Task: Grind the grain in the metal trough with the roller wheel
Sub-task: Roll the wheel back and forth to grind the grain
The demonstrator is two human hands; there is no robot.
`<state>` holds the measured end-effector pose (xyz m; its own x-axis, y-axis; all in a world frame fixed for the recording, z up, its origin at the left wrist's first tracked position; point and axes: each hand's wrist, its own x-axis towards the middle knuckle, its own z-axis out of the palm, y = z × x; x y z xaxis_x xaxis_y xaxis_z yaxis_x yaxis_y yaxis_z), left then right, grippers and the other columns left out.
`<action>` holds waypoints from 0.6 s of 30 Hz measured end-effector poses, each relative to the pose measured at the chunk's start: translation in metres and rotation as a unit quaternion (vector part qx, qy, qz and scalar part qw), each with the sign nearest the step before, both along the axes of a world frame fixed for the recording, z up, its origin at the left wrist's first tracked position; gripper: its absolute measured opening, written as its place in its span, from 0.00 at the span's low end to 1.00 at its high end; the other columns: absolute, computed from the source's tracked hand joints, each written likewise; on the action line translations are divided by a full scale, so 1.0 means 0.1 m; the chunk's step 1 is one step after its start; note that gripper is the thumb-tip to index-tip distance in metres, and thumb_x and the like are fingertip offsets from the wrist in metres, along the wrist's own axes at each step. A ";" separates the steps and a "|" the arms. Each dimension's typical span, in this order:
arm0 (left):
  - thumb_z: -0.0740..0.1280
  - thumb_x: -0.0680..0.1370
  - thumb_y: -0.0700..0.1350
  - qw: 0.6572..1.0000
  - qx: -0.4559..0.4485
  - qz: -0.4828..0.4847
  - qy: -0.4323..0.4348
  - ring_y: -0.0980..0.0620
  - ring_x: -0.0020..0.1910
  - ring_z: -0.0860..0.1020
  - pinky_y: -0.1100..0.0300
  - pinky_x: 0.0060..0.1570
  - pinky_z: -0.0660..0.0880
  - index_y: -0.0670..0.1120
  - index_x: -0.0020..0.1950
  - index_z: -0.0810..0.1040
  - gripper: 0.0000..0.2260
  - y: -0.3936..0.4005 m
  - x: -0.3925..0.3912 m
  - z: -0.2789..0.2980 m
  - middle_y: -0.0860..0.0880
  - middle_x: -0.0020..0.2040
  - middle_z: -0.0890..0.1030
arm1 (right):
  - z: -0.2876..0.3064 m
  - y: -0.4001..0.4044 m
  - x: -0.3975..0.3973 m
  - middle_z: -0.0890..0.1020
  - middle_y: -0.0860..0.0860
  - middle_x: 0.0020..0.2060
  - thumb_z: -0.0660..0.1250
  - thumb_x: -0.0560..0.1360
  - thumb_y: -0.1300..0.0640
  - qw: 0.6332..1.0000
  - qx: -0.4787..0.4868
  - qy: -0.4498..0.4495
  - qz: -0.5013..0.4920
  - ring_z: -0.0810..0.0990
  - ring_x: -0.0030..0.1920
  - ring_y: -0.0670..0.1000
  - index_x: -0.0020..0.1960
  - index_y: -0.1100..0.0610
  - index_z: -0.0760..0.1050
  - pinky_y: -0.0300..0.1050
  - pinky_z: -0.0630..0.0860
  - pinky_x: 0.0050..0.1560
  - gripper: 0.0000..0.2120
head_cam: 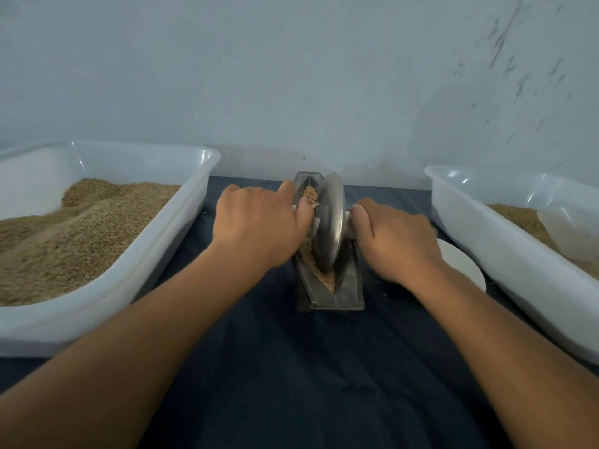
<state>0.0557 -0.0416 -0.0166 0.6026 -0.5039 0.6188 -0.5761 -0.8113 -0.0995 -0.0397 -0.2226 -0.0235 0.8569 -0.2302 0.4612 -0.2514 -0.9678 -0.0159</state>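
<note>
In the metal trough (327, 286), tan grain (319, 270) under upright roller wheel (329, 225)

Showing two hands, left (259, 226) and right (397, 241). Also showing two white tubs, left (107, 296) and right (505, 254), one metal trough (337, 294), one roller wheel (329, 222), one white dish (462, 264) and one dark cloth (311, 367).

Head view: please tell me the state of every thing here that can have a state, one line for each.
Trough: holds grain, wheel standing in it.
Wheel: upright on edge, in the grain.
Left hand: grips the wheel's left handle.
Right hand: grips the right handle.
Left tub: open, heaped with grain.
Right tub: open, partly filled, a scoop inside.
</note>
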 end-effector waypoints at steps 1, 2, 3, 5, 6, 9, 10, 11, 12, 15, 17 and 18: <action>0.43 0.80 0.59 1.000 0.002 -0.001 -0.007 0.51 0.26 0.65 0.53 0.37 0.64 0.49 0.51 0.72 0.21 0.02 -0.03 -0.01 0.50 0.27 0.70 | -0.01 0.01 -0.05 0.73 0.47 0.36 0.39 0.82 0.45 1.000 -0.009 -0.003 0.003 0.73 0.37 0.54 0.46 0.49 0.68 0.51 0.64 0.41 0.21; 0.44 0.80 0.59 1.000 0.003 -0.003 -0.012 0.52 0.25 0.65 0.53 0.37 0.63 0.50 0.51 0.72 0.21 0.04 -0.05 -0.02 0.51 0.27 0.70 | -0.02 0.03 -0.09 0.72 0.46 0.35 0.38 0.82 0.45 1.000 -0.018 -0.007 0.005 0.73 0.37 0.54 0.45 0.49 0.67 0.51 0.64 0.40 0.22; 0.44 0.81 0.59 1.000 0.004 -0.007 -0.015 0.52 0.25 0.64 0.53 0.37 0.63 0.50 0.51 0.72 0.20 0.06 -0.06 -0.03 0.51 0.27 0.69 | -0.03 0.05 -0.13 0.71 0.46 0.34 0.36 0.81 0.44 1.000 -0.025 -0.012 0.005 0.72 0.37 0.53 0.44 0.49 0.66 0.51 0.63 0.40 0.22; 0.45 0.81 0.59 1.000 0.005 -0.015 -0.026 0.52 0.26 0.65 0.53 0.38 0.62 0.50 0.51 0.72 0.20 0.09 -0.08 -0.03 0.51 0.27 0.70 | -0.03 0.07 -0.18 0.69 0.46 0.33 0.36 0.81 0.45 0.999 -0.027 -0.029 0.004 0.70 0.36 0.52 0.43 0.48 0.65 0.51 0.62 0.41 0.21; 0.44 0.81 0.59 0.999 0.004 -0.017 -0.032 0.51 0.26 0.66 0.53 0.38 0.63 0.50 0.51 0.72 0.21 0.10 -0.09 -0.03 0.51 0.28 0.70 | -0.03 0.08 -0.19 0.69 0.46 0.33 0.37 0.82 0.45 0.999 -0.022 -0.036 0.004 0.69 0.35 0.52 0.43 0.48 0.65 0.51 0.62 0.41 0.21; 0.43 0.80 0.59 0.999 -0.004 -0.018 -0.040 0.50 0.27 0.65 0.53 0.39 0.63 0.50 0.51 0.73 0.22 0.09 -0.09 -0.05 0.51 0.28 0.70 | -0.05 0.11 -0.19 0.70 0.46 0.33 0.40 0.82 0.45 0.999 -0.009 -0.046 0.001 0.69 0.34 0.50 0.41 0.48 0.65 0.51 0.62 0.43 0.19; 0.43 0.80 0.59 0.999 -0.006 -0.018 -0.040 0.51 0.27 0.64 0.53 0.39 0.63 0.50 0.50 0.73 0.22 0.08 -0.08 -0.06 0.52 0.28 0.69 | -0.05 0.11 -0.17 0.70 0.46 0.33 0.40 0.82 0.45 0.999 -0.010 -0.047 0.000 0.68 0.34 0.50 0.41 0.48 0.65 0.51 0.62 0.43 0.19; 0.42 0.80 0.59 0.999 -0.007 -0.018 -0.039 0.51 0.26 0.63 0.53 0.39 0.63 0.50 0.49 0.72 0.23 0.08 -0.07 -0.07 0.52 0.28 0.68 | -0.05 0.10 -0.15 0.70 0.46 0.33 0.40 0.82 0.45 0.999 -0.013 -0.047 -0.002 0.68 0.34 0.51 0.42 0.49 0.66 0.51 0.62 0.43 0.19; 0.41 0.80 0.59 0.999 -0.007 -0.019 -0.038 0.51 0.27 0.64 0.53 0.39 0.63 0.50 0.48 0.71 0.22 0.07 -0.05 -0.07 0.52 0.28 0.68 | -0.04 0.09 -0.12 0.69 0.46 0.32 0.40 0.82 0.45 0.999 -0.015 -0.050 -0.003 0.68 0.34 0.51 0.42 0.49 0.66 0.51 0.62 0.43 0.20; 0.41 0.80 0.57 0.999 -0.012 -0.021 -0.032 0.50 0.26 0.65 0.53 0.38 0.64 0.49 0.46 0.68 0.20 0.04 0.03 -0.09 0.51 0.28 0.69 | -0.04 0.06 0.01 0.69 0.46 0.33 0.42 0.82 0.46 0.999 -0.014 -0.051 -0.002 0.68 0.34 0.52 0.43 0.50 0.67 0.51 0.61 0.43 0.19; 0.41 0.80 0.55 1.000 -0.018 -0.018 -0.015 0.50 0.25 0.63 0.53 0.38 0.64 0.48 0.46 0.67 0.19 0.00 0.10 -0.10 0.50 0.29 0.69 | -0.03 0.03 0.12 0.69 0.46 0.33 0.42 0.83 0.46 0.999 -0.019 -0.049 -0.003 0.68 0.35 0.53 0.44 0.50 0.68 0.51 0.61 0.44 0.19; 0.41 0.80 0.55 1.000 -0.019 -0.017 -0.004 0.50 0.26 0.63 0.53 0.38 0.64 0.48 0.47 0.67 0.18 -0.02 0.14 -0.11 0.50 0.29 0.69 | -0.02 0.01 0.17 0.68 0.46 0.32 0.42 0.83 0.46 0.999 -0.019 -0.048 -0.003 0.68 0.35 0.54 0.45 0.50 0.68 0.51 0.61 0.44 0.19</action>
